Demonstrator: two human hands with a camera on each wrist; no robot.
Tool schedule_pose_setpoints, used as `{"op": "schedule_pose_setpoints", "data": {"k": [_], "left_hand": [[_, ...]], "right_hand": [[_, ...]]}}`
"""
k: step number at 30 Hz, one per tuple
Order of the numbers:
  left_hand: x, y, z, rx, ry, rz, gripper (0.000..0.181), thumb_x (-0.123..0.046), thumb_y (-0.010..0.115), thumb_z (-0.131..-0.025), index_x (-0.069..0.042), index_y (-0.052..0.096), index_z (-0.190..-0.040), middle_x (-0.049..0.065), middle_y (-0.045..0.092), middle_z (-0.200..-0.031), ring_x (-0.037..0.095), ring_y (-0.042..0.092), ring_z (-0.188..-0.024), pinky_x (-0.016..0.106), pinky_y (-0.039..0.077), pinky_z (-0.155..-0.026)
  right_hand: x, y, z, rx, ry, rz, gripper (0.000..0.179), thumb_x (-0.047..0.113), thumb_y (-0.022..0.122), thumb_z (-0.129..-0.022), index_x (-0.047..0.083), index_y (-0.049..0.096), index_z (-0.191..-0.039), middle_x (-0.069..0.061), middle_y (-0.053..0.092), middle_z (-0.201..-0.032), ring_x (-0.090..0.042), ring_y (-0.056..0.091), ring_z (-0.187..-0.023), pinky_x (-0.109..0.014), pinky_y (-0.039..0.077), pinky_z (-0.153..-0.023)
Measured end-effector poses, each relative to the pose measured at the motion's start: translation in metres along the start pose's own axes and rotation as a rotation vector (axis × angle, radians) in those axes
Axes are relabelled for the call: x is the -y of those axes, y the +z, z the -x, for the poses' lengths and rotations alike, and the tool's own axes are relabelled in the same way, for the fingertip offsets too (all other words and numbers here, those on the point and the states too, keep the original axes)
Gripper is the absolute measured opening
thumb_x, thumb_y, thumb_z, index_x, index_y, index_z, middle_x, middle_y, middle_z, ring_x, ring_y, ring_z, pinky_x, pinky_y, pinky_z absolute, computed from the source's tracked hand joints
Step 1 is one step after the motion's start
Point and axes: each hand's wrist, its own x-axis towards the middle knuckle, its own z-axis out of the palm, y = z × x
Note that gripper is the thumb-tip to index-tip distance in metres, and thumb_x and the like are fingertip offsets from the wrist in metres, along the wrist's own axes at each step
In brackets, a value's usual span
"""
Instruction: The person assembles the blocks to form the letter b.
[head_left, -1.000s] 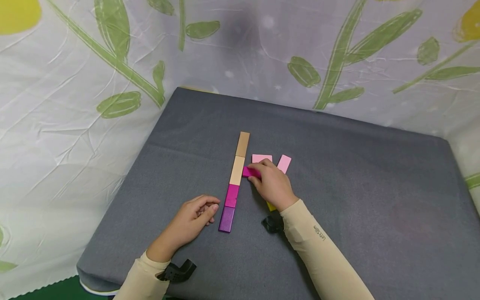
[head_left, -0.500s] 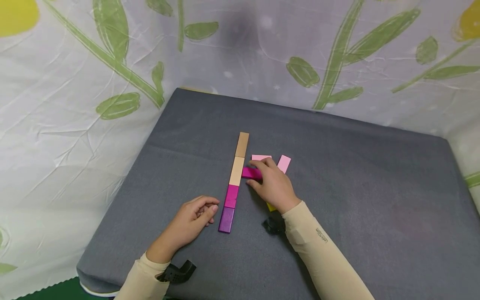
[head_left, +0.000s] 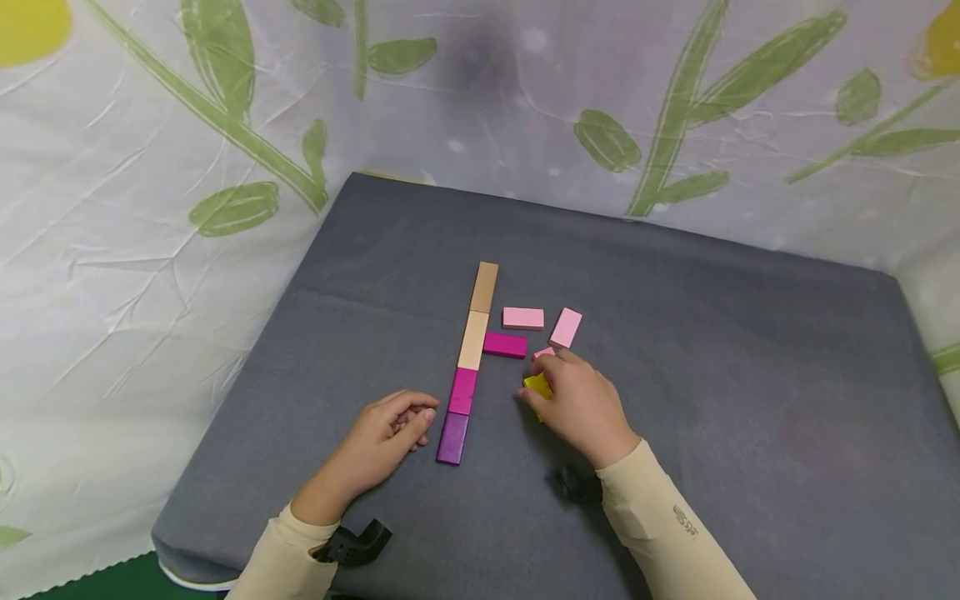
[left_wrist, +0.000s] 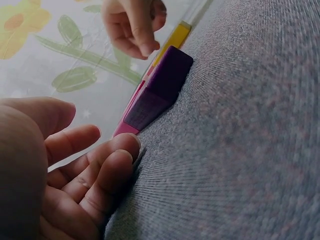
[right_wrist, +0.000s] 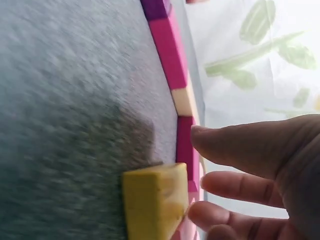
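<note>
My right hand [head_left: 585,404] hovers over a yellow block [head_left: 536,384], fingers spread and partly covering it. In the right wrist view, thumb and fingers stand apart, with no grip visible on the yellow block [right_wrist: 150,202]. A magenta block [head_left: 506,344] lies crosswise, its left end against a straight row. That row runs from a purple block [head_left: 452,439] through another magenta block [head_left: 462,392] and a cream block [head_left: 473,341] to a tan block [head_left: 484,287]. Left of the purple end, my left hand [head_left: 382,437] rests on the cloth, fingers loosely curled and holding nothing.
One pink block [head_left: 523,318] lies beyond the crosswise magenta one, with a slanted pink block [head_left: 566,327] to its right. Another pink block [head_left: 543,353] is half hidden by the right hand. Grey cloth [head_left: 712,400] covers the table; a patterned curtain [head_left: 510,108] hangs behind.
My right hand has let go of the crosswise magenta block and moved right and nearer, to the yellow block. The magenta block stays against the row; my left hand has not moved.
</note>
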Motion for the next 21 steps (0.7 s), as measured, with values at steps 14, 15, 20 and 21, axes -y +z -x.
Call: {"op": "schedule_pose_setpoints", "data": {"k": [14,15,20,21], "left_hand": [[0.002,0.001,-0.001,-0.009,0.015,-0.005,0.023,-0.020,0.061,-0.108,-0.004,0.072,-0.122,0.000,0.069,-0.091,0.008,0.067,-0.077,0.028,0.058,-0.069],[0.002,0.001,-0.001,-0.010,0.016,-0.003,0.023,-0.019,0.061,-0.108,-0.004,0.072,-0.121,0.000,0.069,-0.090,0.008,0.067,-0.076,0.028,0.058,-0.069],[0.002,0.001,0.000,-0.014,0.010,-0.002,0.023,-0.019,0.060,-0.109,-0.004,0.072,-0.121,0.000,0.068,-0.089,0.008,0.067,-0.075,0.028,0.058,-0.068],[0.002,0.001,0.000,-0.014,0.008,-0.004,0.023,-0.020,0.060,-0.109,-0.004,0.072,-0.121,0.000,0.068,-0.089,0.008,0.066,-0.075,0.028,0.058,-0.068]], "right_hand": [[-0.009,0.008,0.007,-0.038,-0.015,0.088,0.039,0.028,0.091,-0.083,0.009,0.080,-0.115,-0.008,0.070,-0.098,-0.021,0.064,-0.078,-0.039,0.061,-0.071],[-0.010,0.008,0.006,-0.038,-0.014,0.090,0.039,0.029,0.091,-0.083,0.009,0.080,-0.116,-0.009,0.070,-0.098,-0.021,0.064,-0.078,-0.039,0.061,-0.071],[-0.014,0.008,0.004,-0.048,-0.016,0.100,0.040,0.030,0.090,-0.085,0.010,0.080,-0.117,-0.010,0.069,-0.099,-0.022,0.064,-0.077,-0.040,0.062,-0.071],[-0.015,0.008,0.003,-0.052,-0.018,0.103,0.039,0.029,0.090,-0.085,0.010,0.080,-0.117,-0.010,0.069,-0.099,-0.022,0.064,-0.077,-0.040,0.062,-0.071]]}}
